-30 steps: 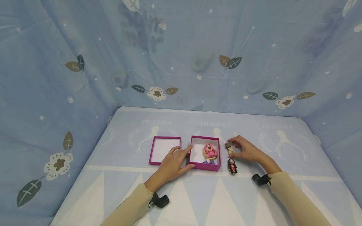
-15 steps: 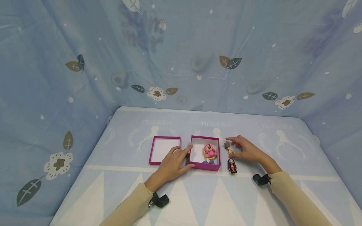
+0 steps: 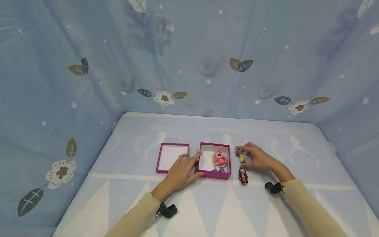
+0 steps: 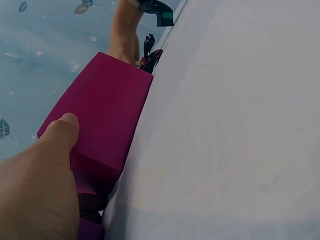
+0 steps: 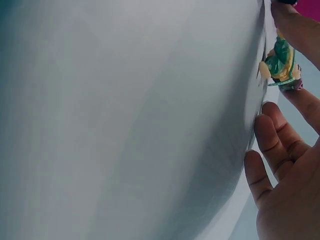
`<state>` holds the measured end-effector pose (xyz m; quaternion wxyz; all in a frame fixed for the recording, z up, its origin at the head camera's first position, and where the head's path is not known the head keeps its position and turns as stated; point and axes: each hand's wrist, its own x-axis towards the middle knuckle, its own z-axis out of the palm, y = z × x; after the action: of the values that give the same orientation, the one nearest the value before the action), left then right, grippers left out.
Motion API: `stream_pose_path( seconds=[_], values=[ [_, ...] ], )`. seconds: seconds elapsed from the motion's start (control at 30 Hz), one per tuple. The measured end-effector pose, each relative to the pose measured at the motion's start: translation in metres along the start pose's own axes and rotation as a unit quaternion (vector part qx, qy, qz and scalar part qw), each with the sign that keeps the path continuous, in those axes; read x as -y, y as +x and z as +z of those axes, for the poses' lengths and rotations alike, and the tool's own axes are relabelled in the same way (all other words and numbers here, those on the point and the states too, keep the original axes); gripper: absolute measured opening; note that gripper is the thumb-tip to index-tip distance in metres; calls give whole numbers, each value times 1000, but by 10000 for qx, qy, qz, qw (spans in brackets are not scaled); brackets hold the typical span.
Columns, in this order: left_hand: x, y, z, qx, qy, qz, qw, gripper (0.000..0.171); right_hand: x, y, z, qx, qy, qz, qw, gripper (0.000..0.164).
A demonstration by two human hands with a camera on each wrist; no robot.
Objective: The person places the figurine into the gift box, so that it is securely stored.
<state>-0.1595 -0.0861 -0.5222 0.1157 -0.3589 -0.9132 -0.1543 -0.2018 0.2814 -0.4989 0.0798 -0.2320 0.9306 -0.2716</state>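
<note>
My left hand (image 3: 180, 172) holds the magenta box (image 3: 215, 175) at its near left corner. Its thumb lies on the front wall, also seen in the left wrist view, and the index finger reaches the left rim. Inside the box sit a pink bear figure (image 3: 219, 158) and a partly hidden blue piece (image 3: 218, 170). Right of the box, my right hand (image 3: 258, 157) pinches a small green and yellow figurine (image 5: 281, 62) lengthwise, index finger at its dark head and thumb by its feet. Just nearer lies a black-haired doll (image 3: 243, 176) in red.
A shallow magenta-rimmed lid (image 3: 161, 158), white inside, lies left of the box, partly behind my left hand. A patterned cloth covers the table (image 3: 189, 210), and a blue curtain (image 3: 189, 65) rises behind it.
The right index finger has closed in on the figurine's head, and the figurine has turned to show more green. The black-haired doll has shifted slightly nearer. My left hand and the box stay still.
</note>
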Motion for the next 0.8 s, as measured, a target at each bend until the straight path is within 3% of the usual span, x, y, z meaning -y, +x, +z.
stream_pose_path(
  seconds=[0.33, 0.8],
  values=[
    [0, 0, 0, 15, -5, -5, 10000, 80, -1, 0, 0, -43, -34, -31, 10000, 75],
    [0, 0, 1, -31, 38, 54, 10000, 80, 10, 3, -16, -221, 160, -106, 9996, 72]
  ],
)
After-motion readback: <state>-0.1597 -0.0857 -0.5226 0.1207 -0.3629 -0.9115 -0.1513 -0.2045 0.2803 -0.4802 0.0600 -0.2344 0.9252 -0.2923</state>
